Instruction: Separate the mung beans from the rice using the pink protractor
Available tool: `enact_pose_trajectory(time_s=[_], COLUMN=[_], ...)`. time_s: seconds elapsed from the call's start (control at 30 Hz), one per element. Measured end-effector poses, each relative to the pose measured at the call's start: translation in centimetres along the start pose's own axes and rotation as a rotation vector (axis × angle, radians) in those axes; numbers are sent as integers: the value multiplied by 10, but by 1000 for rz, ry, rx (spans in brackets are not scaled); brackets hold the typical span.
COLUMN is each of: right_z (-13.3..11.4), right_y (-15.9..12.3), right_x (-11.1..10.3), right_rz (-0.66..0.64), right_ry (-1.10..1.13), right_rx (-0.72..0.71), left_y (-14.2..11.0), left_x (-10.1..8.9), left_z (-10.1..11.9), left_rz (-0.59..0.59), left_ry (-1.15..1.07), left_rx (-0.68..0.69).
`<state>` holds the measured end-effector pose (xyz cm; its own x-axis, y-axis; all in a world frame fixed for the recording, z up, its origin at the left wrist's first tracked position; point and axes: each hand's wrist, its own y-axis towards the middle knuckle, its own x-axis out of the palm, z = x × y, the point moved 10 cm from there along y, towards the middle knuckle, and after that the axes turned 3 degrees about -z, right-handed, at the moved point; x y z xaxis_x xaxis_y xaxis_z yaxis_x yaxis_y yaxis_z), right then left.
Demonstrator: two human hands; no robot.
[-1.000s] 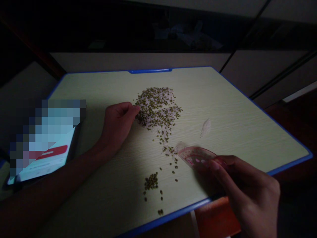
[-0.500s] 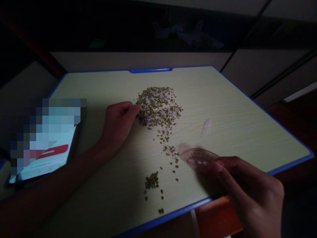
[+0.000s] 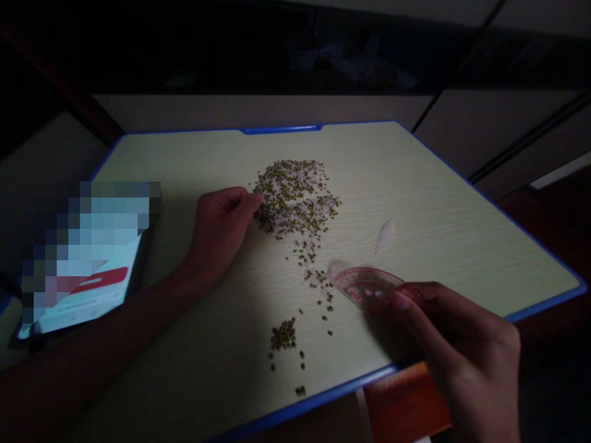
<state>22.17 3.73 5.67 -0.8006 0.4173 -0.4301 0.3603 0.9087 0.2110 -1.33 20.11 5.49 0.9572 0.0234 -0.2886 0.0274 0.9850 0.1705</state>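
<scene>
Pinching a clear, pink-printed plastic piece [image 3: 364, 286] in the right hand [image 3: 475, 351], below center of the frame.
Gripped at the near end between thumb and fingers, probably to leave the far tip free near scattered beans. Left hand [image 3: 219, 231] at the left edge of the bean-and-grain pile [image 3: 295, 200], upper center; thumb closed narrowly against curled fingers, perhaps for fine handling, contents impossible to tell. Small bean cluster [image 3: 283, 335] at lower center; pale grain heap [image 3: 384, 235] right of center, apart from both, likely for separation.
</scene>
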Motion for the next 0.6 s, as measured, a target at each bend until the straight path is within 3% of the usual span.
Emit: enact_pose_trajectory(time_s=[0.17, 0.4, 0.6], right_z=[4, 12, 11], right_y=[0, -7, -10], right_x=[3, -2, -6], right_rz=[-40, 20, 25], right_ry=[8, 24, 37], right_rx=[22, 113, 104], left_y=[0, 0, 2], left_x=[0, -1, 0], left_z=[-1, -1, -2], left_rz=[-4, 7, 3], left_ry=[5, 5, -14], left_rx=[1, 10, 39])
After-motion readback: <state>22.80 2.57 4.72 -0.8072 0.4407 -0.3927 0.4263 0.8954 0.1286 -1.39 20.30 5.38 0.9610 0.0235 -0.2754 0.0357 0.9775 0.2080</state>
